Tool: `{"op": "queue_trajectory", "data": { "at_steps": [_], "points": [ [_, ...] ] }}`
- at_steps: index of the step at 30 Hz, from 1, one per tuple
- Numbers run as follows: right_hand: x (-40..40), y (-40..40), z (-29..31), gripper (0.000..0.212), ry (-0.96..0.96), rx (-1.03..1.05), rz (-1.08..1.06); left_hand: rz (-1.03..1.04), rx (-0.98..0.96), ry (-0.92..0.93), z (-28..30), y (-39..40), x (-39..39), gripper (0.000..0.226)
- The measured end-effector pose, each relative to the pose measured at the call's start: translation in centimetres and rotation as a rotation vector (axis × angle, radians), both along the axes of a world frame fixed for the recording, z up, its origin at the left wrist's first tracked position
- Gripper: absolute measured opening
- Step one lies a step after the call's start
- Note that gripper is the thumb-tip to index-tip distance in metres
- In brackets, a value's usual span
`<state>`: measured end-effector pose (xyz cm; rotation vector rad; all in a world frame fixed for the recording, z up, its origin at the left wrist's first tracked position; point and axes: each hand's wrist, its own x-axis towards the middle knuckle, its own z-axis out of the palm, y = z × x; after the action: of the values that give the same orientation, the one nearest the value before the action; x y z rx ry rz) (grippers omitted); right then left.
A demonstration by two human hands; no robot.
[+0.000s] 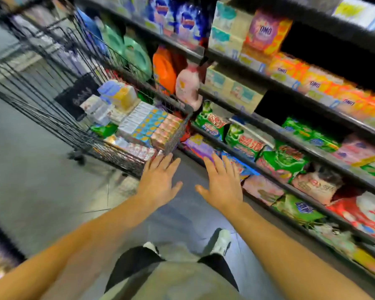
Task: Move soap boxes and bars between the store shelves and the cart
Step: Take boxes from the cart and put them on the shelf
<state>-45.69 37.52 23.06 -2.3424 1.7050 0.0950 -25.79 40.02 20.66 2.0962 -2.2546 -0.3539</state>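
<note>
Store shelves (290, 135), cart (139, 118) alongside, hands empty

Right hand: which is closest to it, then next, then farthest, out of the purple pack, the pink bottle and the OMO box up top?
From the right hand:
1. Purple pack, low shelf, just beyond the fingertips.
2. Pink bottle, higher, beside the cart.
3. OMO box, upper shelf.

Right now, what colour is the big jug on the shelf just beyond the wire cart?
Orange jug, clearest in the head view.
</note>
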Motion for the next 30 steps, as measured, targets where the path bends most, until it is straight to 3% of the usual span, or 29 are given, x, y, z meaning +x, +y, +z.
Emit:
{"op": "queue_trajectory", "data": {
  "at_steps": [10, 30],
  "points": [
    [13.4, -3.8, -1.4, 0.086, 0.015, 0.063, 0.082, 0.12, 0.023, 0.045, -1.0, -2.1, 13.8, 0.07],
    [31.1, -22.6, -7.2, 0.084, -0.011, 0.246, 0.021, 0.08, 0.166, 0.023, -4.8, -20.6, 33.0, 0.069]
  ]
}}
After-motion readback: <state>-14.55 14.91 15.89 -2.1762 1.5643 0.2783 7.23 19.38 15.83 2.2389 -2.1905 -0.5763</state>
